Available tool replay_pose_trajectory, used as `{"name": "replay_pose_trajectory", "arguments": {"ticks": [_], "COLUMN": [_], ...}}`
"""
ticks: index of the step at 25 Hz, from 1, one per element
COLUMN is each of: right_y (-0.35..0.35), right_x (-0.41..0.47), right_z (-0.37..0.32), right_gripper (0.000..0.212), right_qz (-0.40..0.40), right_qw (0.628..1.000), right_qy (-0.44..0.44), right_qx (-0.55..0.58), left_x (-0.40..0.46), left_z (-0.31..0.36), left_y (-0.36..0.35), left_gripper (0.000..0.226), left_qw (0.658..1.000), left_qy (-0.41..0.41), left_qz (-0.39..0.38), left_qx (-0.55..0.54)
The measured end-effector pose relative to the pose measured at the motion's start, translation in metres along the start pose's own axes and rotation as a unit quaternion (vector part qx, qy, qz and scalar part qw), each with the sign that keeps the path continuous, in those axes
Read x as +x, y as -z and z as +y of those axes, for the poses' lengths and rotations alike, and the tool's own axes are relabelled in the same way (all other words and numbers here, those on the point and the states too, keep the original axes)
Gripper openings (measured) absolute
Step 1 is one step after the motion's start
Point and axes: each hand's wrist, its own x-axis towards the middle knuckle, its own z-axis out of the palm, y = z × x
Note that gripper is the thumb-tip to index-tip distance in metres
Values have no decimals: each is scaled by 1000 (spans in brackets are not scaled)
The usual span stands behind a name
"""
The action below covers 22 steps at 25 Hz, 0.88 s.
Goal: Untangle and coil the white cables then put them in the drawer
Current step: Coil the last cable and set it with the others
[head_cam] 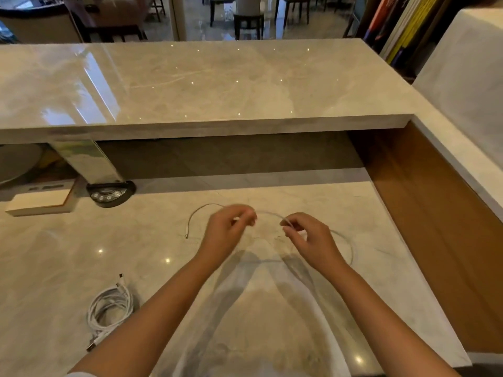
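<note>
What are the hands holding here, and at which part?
Both hands hold one loose white cable along its middle stretch: the left hand and right hand each pinch it, with the plug end hanging free to the left.

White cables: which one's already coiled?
The coiled cable lying near the left forearm, a wound bundle, untouched. The other cable is stretched loose between the left hand and right hand.

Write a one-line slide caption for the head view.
Both hands, left and right, pinch a loose white cable above the marble counter; a coiled white cable lies at left.
</note>
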Motion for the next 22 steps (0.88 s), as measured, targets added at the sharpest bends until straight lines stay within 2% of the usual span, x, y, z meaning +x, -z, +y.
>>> {"name": "replay_pose_trajectory", "arguments": {"ticks": [1,4,6,7,10,12,13,15,18,20,22], "right_y": [9,26,25,21,-4,-22,-28,-32,-32,-31,-25], "right_x": [7,15,15,13,-2,-28,-42,-62,-71,-71,-62], "right_z": [-1,1,3,5,32,52,62,72,70,59,29], "right_gripper": [9,11,9,16,42,41,39,33,17,23,16], "right_qz": [-3,-97,-116,-118,-213,-265,-250,-170,-126,-113,-37], "right_qw": [999,988,983,983,966,947,946,956,957,971,997], "right_qy": [-32,-110,-129,-134,-136,-80,-38,33,83,65,9], "right_qx": [32,40,54,50,-60,-162,-201,-236,-248,-203,-63], "left_x": [12,43,54,56,57,59,60,62,65,64,60], "left_z": [8,24,27,28,35,38,38,37,33,29,24], "left_y": [9,32,38,39,39,41,43,47,51,51,49], "left_gripper": [20,22,23,24,26,27,27,27,27,26,26], "left_qw": [998,983,980,983,983,980,980,978,973,967,960], "left_qy": [22,72,78,75,74,76,75,78,90,110,142], "left_qz": [35,102,115,103,77,77,79,88,106,101,73], "left_qx": [-37,-135,-142,-135,-150,-167,-168,-172,-186,-205,-230]}}
